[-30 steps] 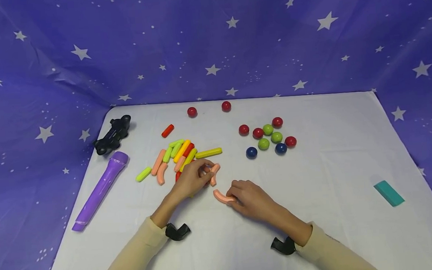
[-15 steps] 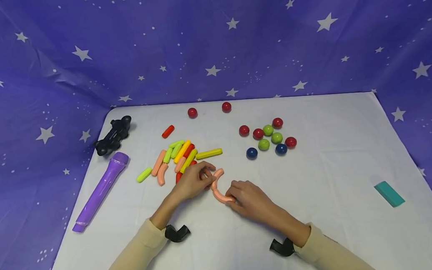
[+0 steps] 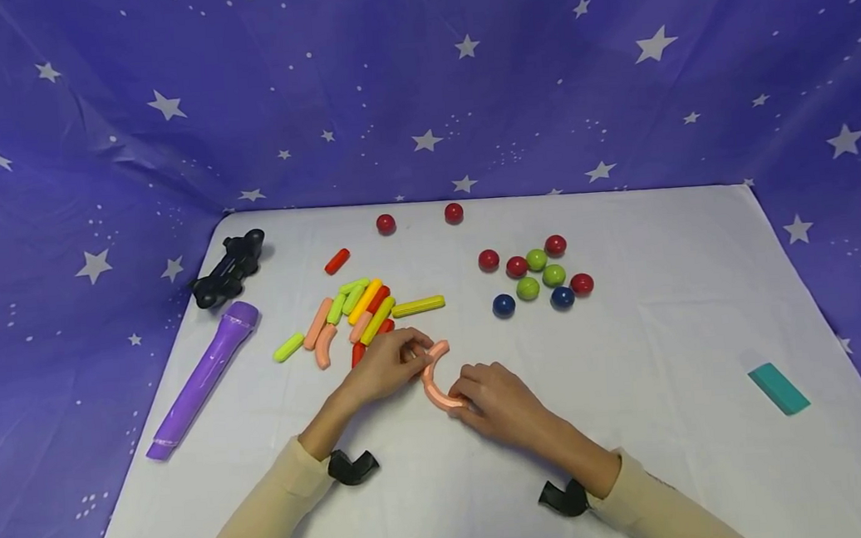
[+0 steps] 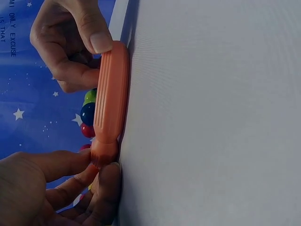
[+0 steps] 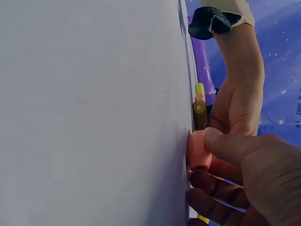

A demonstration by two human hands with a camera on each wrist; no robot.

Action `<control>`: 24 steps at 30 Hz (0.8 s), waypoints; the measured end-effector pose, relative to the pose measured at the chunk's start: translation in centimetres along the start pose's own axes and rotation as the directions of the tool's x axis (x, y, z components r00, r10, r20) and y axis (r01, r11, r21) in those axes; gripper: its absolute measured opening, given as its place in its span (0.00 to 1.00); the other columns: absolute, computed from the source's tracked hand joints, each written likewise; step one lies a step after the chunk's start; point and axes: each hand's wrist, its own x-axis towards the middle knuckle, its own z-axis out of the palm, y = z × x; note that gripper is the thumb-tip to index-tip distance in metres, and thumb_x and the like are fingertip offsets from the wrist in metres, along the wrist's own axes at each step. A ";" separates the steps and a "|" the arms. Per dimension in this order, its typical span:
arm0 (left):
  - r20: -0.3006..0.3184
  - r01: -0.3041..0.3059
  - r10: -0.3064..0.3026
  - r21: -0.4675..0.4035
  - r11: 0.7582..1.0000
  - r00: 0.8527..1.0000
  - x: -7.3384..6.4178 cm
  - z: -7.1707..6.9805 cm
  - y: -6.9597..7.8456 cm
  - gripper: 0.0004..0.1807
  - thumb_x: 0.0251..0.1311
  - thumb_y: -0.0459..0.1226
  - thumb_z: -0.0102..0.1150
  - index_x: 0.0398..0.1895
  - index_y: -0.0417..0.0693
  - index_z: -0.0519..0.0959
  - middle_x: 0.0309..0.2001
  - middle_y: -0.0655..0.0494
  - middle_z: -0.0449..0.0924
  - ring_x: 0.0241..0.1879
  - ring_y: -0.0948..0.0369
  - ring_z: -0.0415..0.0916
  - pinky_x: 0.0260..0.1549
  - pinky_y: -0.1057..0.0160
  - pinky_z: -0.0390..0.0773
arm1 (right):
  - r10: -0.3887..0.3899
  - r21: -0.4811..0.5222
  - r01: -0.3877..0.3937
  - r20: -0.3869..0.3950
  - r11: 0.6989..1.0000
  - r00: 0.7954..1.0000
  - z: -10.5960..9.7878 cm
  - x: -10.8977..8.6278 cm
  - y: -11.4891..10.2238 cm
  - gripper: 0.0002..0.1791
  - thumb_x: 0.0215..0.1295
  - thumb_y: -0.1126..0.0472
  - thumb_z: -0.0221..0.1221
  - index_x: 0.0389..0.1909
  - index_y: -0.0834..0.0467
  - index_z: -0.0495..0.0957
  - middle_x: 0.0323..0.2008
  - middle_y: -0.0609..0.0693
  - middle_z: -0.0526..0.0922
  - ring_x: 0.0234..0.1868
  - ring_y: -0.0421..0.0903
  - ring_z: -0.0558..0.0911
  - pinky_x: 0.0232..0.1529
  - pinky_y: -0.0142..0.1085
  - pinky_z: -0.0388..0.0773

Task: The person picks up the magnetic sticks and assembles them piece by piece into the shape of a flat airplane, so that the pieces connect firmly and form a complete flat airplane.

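Two curved salmon-pink plastic pieces meet end to end in a C shape on the white tabletop (image 3: 631, 355). My left hand (image 3: 388, 365) pinches the far curved piece (image 3: 439, 348) between thumb and fingers. At the free end of the near curved piece (image 3: 438, 394), my right hand (image 3: 501, 403) grips with thumb and fingertips. In the left wrist view, the ridged near piece (image 4: 112, 89) spans between both hands, low over the cloth. The right wrist view shows the blunt end of the near piece (image 5: 200, 153) under the right thumb.
Several coloured sticks (image 3: 337, 307) lie beside the left hand, partly hidden by it. Red, green and blue balls (image 3: 528, 288) are grouped at the back right. A purple tube (image 3: 202, 381) and a black object (image 3: 230, 269) sit at left, a teal block (image 3: 779, 388) at right.
The left hand has brought its curved piece against the one in the right hand, closing the gap between them. The right hand has barely moved.
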 end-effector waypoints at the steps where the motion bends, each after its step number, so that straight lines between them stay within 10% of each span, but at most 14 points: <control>1: 0.002 -0.005 0.005 0.000 1.000 1.000 0.0 0.0 0.0 0.12 0.63 0.38 0.63 0.47 0.43 0.81 0.30 0.56 0.81 0.24 0.65 0.73 0.25 0.69 0.74 | 0.001 -0.007 -0.001 0.002 1.000 1.000 -0.1 -0.1 0.0 0.10 0.56 0.50 0.70 0.36 0.49 0.86 0.31 0.39 0.78 0.30 0.36 0.72 0.36 0.34 0.72; 8: -0.101 -0.041 0.041 -0.001 0.999 0.994 0.1 -3.0 -0.7 0.10 0.65 0.35 0.61 0.47 0.42 0.81 0.31 0.54 0.81 0.24 0.62 0.75 0.22 0.67 0.76 | 0.111 -0.016 -0.111 0.026 0.994 0.993 -1.3 -1.8 1.3 0.13 0.58 0.47 0.68 0.42 0.48 0.84 0.35 0.38 0.79 0.36 0.37 0.77 0.41 0.35 0.75; 15: -0.329 0.073 -0.011 0.176 0.982 0.944 1.0 -8.2 -3.1 0.12 0.65 0.36 0.60 0.49 0.41 0.80 0.39 0.48 0.79 0.34 0.55 0.75 0.35 0.61 0.76 | 0.201 0.041 -0.198 -0.083 0.979 0.976 -3.6 -4.8 6.0 0.14 0.56 0.53 0.70 0.43 0.51 0.84 0.39 0.43 0.79 0.42 0.42 0.77 0.46 0.41 0.76; 24: -0.258 0.189 -0.103 0.338 0.922 0.961 1.9 -9.6 -4.6 0.16 0.62 0.37 0.63 0.51 0.41 0.80 0.43 0.47 0.81 0.39 0.51 0.73 0.42 0.53 0.75 | 0.351 0.033 -0.350 -0.031 0.936 0.936 -6.0 -8.4 12.2 0.32 0.58 0.54 0.68 0.63 0.55 0.73 0.69 0.65 0.63 0.69 0.67 0.60 0.63 0.65 0.57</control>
